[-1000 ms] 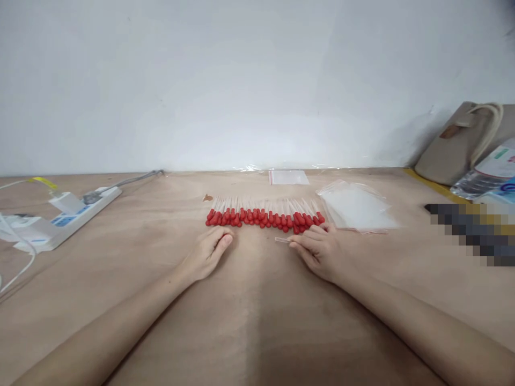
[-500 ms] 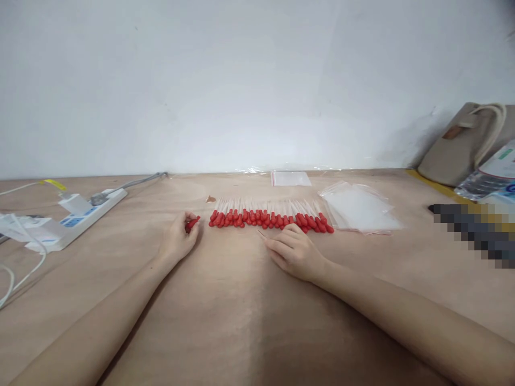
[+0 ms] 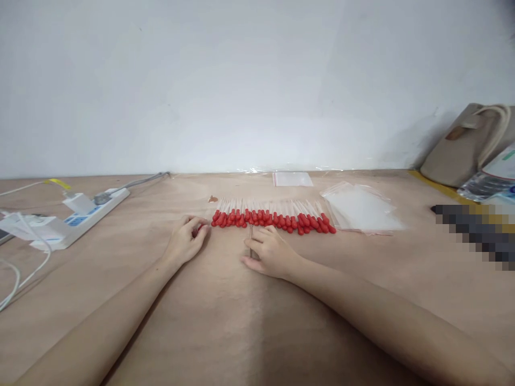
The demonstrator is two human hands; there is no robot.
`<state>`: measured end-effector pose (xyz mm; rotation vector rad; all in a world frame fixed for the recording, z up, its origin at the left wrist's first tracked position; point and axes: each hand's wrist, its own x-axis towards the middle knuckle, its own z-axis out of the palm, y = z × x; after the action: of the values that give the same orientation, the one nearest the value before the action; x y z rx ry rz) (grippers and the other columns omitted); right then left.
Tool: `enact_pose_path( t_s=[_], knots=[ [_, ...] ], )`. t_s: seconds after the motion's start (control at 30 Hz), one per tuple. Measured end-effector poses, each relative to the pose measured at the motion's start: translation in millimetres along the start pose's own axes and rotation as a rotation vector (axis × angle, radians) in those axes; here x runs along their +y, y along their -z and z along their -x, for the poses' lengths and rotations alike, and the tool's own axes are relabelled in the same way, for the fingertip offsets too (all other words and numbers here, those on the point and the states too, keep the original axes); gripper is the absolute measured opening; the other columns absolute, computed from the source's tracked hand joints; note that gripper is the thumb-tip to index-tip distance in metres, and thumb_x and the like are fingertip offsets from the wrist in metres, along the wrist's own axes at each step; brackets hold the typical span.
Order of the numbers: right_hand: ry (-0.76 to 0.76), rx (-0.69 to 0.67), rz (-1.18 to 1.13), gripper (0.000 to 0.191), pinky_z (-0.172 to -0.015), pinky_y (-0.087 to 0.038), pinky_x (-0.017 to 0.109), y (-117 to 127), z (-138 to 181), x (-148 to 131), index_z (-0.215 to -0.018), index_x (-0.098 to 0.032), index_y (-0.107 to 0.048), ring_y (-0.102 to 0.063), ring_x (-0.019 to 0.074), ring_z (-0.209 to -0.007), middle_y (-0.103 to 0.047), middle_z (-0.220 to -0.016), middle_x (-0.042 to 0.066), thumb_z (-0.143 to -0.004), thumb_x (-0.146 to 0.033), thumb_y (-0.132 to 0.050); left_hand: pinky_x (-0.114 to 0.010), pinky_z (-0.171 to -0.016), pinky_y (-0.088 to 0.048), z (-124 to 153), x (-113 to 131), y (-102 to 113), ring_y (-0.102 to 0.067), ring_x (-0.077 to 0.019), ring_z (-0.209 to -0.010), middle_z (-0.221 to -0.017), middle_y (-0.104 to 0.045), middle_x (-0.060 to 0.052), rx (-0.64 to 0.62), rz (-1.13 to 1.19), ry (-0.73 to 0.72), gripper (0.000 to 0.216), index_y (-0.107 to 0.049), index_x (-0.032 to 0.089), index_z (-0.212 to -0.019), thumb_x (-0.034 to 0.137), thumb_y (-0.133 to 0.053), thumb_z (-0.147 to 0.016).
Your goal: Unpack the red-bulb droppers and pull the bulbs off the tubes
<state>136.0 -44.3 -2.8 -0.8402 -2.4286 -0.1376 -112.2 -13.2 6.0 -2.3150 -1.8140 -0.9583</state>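
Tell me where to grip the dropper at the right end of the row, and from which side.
Pinch its red bulb, coming from the near side. The dropper lies flat with the bulb toward the camera and the thin clear tube toward the wall; neighbours crowd its left, and the plastic bags lie close on its right. The bulb is thicker and probably grips better.

Plain white wall (image 3: 241,80), wooden table (image 3: 241,321)

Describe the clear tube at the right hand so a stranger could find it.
On the wooden table, find the row of red-capped droppers. Just in front of it, the right hand pinches a thin clear tube; unlike the rest, it has no red cap.
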Motion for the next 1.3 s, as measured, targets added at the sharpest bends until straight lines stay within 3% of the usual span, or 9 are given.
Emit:
enact_pose_path(
  t_s=[0.3,0.47,0.57,0.67,0.87,1.03,1.17,1.3],
  knots=[
    [-0.065,-0.088,-0.082,0.038,-0.074,-0.028,0.031,5,1,-1,-0.089,-0.013,-0.062,-0.046,0.0183,-0.083,-0.056,-0.083,0.007,-0.076,-0.048,-0.054,-0.026,-0.059,-0.043,0,-6,-3,-0.047,-0.0074,-0.050,-0.086,-0.052,0.000,0.048,0.084,0.099,0.018,-0.058,0.018,-0.079,0.034,-0.050,-0.077],
    [-0.080,-0.073,-0.072,0.041,-0.074,-0.028,0.031,6,2,-3,-0.092,-0.014,-0.062,-0.045,0.0176,-0.080,-0.055,-0.084,0.007,-0.074,-0.050,-0.055,-0.025,-0.058,-0.042,-1,-4,-1,-0.045,-0.0103,-0.054,-0.073,-0.049,0.001,0.162,0.025,0.063,0.020,-0.059,0.019,-0.079,0.037,-0.052,-0.077],
    [-0.086,-0.025,-0.055,0.042,-0.074,-0.028,0.032,9,3,-1,-0.093,-0.015,-0.061,-0.045,0.0175,-0.079,-0.056,-0.084,0.006,-0.073,-0.051,-0.055,-0.026,-0.067,-0.042,-4,6,3,-0.051,-0.0143,-0.070,-0.078,-0.052,-0.001,0.218,-0.008,-0.066,0.021,-0.058,0.020,-0.080,0.040,-0.055,-0.076],
    [-0.111,0.032,-0.018,0.037,-0.074,-0.027,0.032,18,7,4,-0.091,-0.016,-0.062,-0.046,0.0173,-0.079,-0.057,-0.086,0.007,-0.075,-0.049,-0.054,-0.028,-0.073,-0.042,-8,19,5,-0.053,-0.0167,-0.079,-0.082,-0.054,-0.002,0.178,-0.061,-0.142,0.024,-0.059,0.020,-0.082,0.042,-0.056,-0.075],
    [-0.151,0.105,0.046,0.015,-0.072,-0.027,0.031,38,32,17,-0.080,-0.017,-0.062,-0.047,0.0148,-0.076,-0.057,-0.081,0.004,-0.079,-0.028,-0.051,-0.028,-0.068,-0.040,-19,32,-4,-0.052,-0.0163,-0.073,-0.079,-0.054,-0.003,0.092,-0.115,-0.135,0.026,-0.057,0.019,-0.071,0.044,-0.055,-0.076],
    [-0.177,0.213,0.028,0.012,-0.071,-0.030,0.032,39,50,23,-0.080,-0.018,-0.063,-0.049,0.0138,-0.072,-0.057,-0.076,0.003,-0.079,-0.024,-0.052,-0.028,-0.066,-0.040,-20,29,-7,-0.051,-0.0152,-0.068,-0.070,-0.053,-0.001,0.193,-0.016,-0.103,0.022,-0.054,0.018,-0.068,0.034,-0.048,-0.082],
    [-0.201,0.319,0.031,0.016,-0.073,-0.035,0.033,35,53,24,-0.090,-0.021,-0.063,-0.051,0.0155,-0.077,-0.058,-0.084,0.004,-0.079,-0.025,-0.052,-0.029,-0.072,-0.042,-10,35,2,-0.053,-0.0165,-0.078,-0.077,-0.056,-0.003,0.368,0.094,-0.125,0.013,-0.054,0.017,-0.079,0.028,-0.049,-0.082],
    [-0.221,0.469,0.137,0.043,-0.084,-0.037,0.037,39,53,23,-0.118,-0.018,-0.052,-0.048,0.0229,-0.102,-0.051,-0.113,0.012,-0.077,-0.032,-0.057,-0.029,-0.076,-0.043,7,55,8,-0.055,-0.0162,-0.086,-0.087,-0.058,-0.004,0.211,0.187,-0.356,0.009,-0.056,0.018,-0.088,0.022,-0.053,-0.081]
  ],
)
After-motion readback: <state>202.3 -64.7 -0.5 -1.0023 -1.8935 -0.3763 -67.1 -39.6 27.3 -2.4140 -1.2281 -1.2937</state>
